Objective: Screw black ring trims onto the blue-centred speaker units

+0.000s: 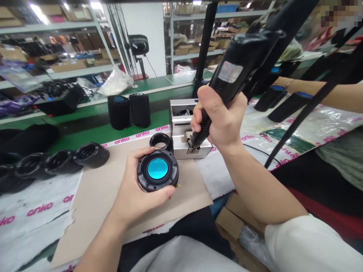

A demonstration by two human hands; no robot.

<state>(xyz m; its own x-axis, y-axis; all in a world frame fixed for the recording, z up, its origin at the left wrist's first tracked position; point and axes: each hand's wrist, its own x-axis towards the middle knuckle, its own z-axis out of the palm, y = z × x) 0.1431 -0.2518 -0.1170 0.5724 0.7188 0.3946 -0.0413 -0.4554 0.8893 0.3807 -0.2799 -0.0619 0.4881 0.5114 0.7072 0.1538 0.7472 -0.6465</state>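
Note:
My left hand (136,192) grips a round black speaker part with a shiny blue centre (158,168), its face turned up toward me. In my right hand (221,117) is a black electric screwdriver (231,68) with a white label, tilted so its tip points down and left. That tip meets the front of a silver screw feeder (184,126); whether a screw sits on the bit is too small to tell. Just behind the speaker part, a black ring-shaped housing (161,141) stands against the feeder. Under my left hand lies a cardboard sheet (99,196).
Several black cylindrical housings (92,154) line the left side. Two dark fabric-covered speakers (140,109) stand farther back on the green bench. At right, another person's arm (323,90) reaches near blue-topped cylinders (278,94). A black post (204,45) rises behind the feeder.

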